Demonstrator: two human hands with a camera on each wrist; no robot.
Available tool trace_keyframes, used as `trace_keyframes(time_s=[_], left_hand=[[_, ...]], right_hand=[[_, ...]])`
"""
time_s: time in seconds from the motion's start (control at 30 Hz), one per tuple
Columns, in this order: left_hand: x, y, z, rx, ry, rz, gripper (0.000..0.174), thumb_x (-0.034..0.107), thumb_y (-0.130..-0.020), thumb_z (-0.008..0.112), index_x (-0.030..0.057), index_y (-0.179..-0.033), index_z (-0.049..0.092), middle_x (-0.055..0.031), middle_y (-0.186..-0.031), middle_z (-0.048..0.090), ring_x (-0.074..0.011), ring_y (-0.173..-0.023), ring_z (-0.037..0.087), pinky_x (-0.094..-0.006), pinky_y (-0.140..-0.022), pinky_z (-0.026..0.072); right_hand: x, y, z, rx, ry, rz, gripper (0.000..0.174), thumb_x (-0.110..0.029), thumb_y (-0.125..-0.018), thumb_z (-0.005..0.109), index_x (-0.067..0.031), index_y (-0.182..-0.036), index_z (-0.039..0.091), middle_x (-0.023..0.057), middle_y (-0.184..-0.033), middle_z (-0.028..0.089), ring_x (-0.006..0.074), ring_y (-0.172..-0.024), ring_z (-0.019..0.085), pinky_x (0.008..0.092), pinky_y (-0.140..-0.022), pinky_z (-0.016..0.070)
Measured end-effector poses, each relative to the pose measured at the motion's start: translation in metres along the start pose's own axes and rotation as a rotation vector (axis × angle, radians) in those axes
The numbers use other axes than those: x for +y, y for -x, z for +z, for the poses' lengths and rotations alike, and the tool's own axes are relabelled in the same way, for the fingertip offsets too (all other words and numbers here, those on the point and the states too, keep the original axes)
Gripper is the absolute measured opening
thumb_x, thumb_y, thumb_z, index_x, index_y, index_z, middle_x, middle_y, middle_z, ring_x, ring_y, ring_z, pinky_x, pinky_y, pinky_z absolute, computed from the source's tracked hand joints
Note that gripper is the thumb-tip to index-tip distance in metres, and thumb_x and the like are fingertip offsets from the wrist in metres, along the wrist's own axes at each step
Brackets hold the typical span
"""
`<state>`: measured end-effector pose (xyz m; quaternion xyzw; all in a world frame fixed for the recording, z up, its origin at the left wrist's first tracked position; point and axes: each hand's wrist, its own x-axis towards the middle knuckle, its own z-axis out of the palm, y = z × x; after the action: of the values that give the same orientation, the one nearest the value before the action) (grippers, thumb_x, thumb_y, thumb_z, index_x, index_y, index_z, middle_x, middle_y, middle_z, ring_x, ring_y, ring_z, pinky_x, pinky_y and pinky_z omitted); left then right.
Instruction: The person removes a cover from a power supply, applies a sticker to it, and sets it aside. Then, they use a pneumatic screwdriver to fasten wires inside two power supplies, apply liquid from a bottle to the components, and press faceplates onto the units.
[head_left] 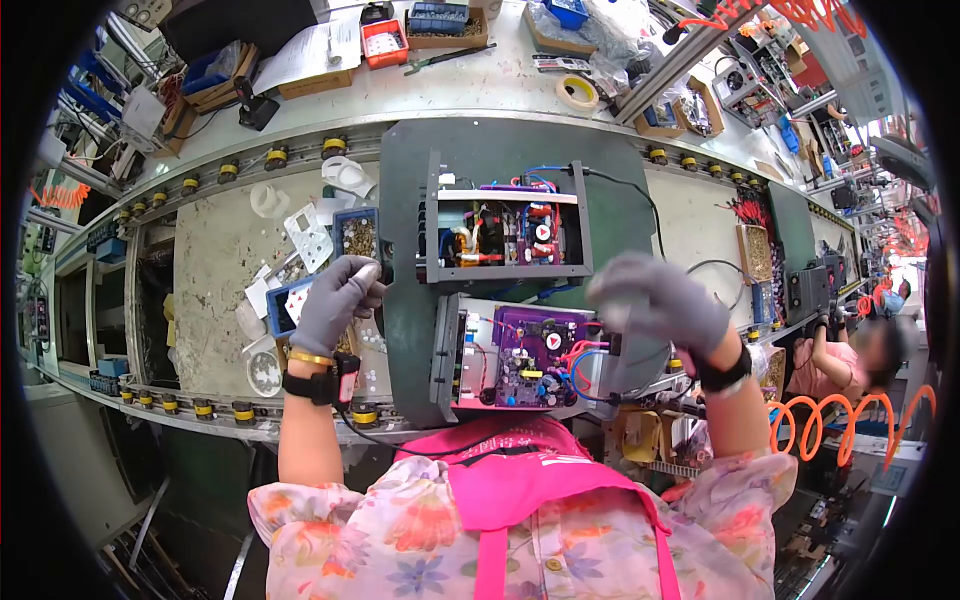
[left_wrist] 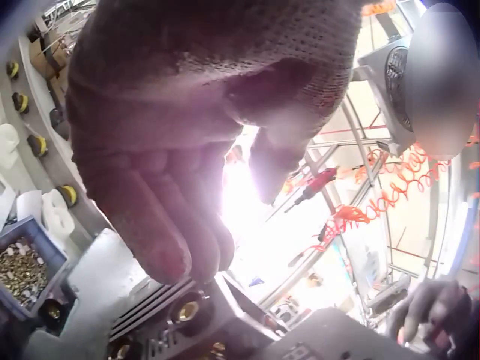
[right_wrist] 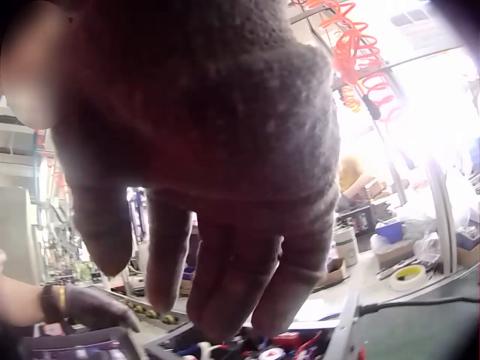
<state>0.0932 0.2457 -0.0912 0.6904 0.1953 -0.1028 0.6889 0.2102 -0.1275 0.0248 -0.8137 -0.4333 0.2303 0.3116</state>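
Note:
Two open-topped dark metal housings lie on the green board [head_left: 400, 160] in the head view. The farther housing [head_left: 510, 272] contains wiring and red parts. A purple circuit board [head_left: 530, 345] with red and blue wires fills much of the nearer housing [head_left: 446, 350]. My grey-gloved left hand [head_left: 338, 300] hovers left of both, its fingers loosely bent and nothing visible in them. To the right of the housings, my gloved right hand [head_left: 665, 300] is blurred; in the right wrist view, its fingers [right_wrist: 232, 285] hang down, nearly straight, over the wiring.
A blue bin of small screws [head_left: 357, 235] and white plastic pieces [head_left: 308, 236] sit left of the board. A black cable [head_left: 625, 183] runs from the farther housing. Yellow-capped rollers [head_left: 277, 158] line the rail. A roll of tape [head_left: 578, 93] lies behind; another person [head_left: 835, 360] is at right.

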Motion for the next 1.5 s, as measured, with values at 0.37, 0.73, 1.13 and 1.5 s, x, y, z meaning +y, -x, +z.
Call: trace_keyframes(time_s=[0.37, 0.73, 1.13, 1.5], left_hand=[[-0.056, -0.087, 0.026, -0.108, 0.095, -0.474, 0.061, 0.055, -0.093, 0.039, 0.0147, -0.137, 0.031, -0.0206, -0.092, 0.063, -0.0259, -0.069, 0.065, -0.0349, -0.055, 0.0546], [-0.075, -0.106, 0.052, -0.208, 0.528, -0.441, 0.055, 0.064, -0.088, 0.040, 0.0190, -0.112, 0.061, -0.0031, -0.087, 0.067, -0.0131, -0.063, 0.063, -0.0274, -0.054, 0.0508], [0.083, -0.052, 0.082, 0.281, -0.853, 0.638, 0.029, 0.031, -0.081, 0.066, 0.0034, -0.092, 0.064, -0.0148, -0.078, 0.065, -0.0259, -0.070, 0.064, -0.0338, -0.062, 0.0505], [0.076, -0.011, 0.148, -0.101, -1.005, 0.827, 0.016, 0.024, -0.084, 0.056, 0.0100, -0.077, 0.061, -0.0045, -0.072, 0.062, -0.0239, -0.070, 0.062, -0.0354, -0.063, 0.0444]], right_hand=[[0.172, -0.131, -0.022, 0.047, 0.473, 0.543, 0.059, -0.047, -0.078, 0.063, -0.0060, -0.120, 0.056, 0.0181, -0.110, 0.061, 0.0338, -0.104, 0.057, 0.0398, -0.088, 0.0455], [0.172, -0.134, -0.029, 0.191, -0.140, 0.452, 0.034, -0.016, -0.069, 0.063, -0.0011, -0.099, 0.068, 0.0103, -0.085, 0.069, 0.0175, -0.076, 0.064, 0.0294, -0.074, 0.0495], [0.078, -0.033, -0.027, 0.279, 0.552, 0.018, 0.023, -0.018, -0.069, 0.071, -0.0116, -0.091, 0.067, 0.0070, -0.081, 0.060, 0.0265, -0.076, 0.058, 0.0367, -0.068, 0.0452], [-0.051, -0.077, 0.001, 0.240, 0.184, -0.393, 0.036, -0.021, -0.068, 0.076, -0.0127, -0.102, 0.065, 0.0061, -0.095, 0.062, 0.0232, -0.085, 0.061, 0.0342, -0.073, 0.0457]])
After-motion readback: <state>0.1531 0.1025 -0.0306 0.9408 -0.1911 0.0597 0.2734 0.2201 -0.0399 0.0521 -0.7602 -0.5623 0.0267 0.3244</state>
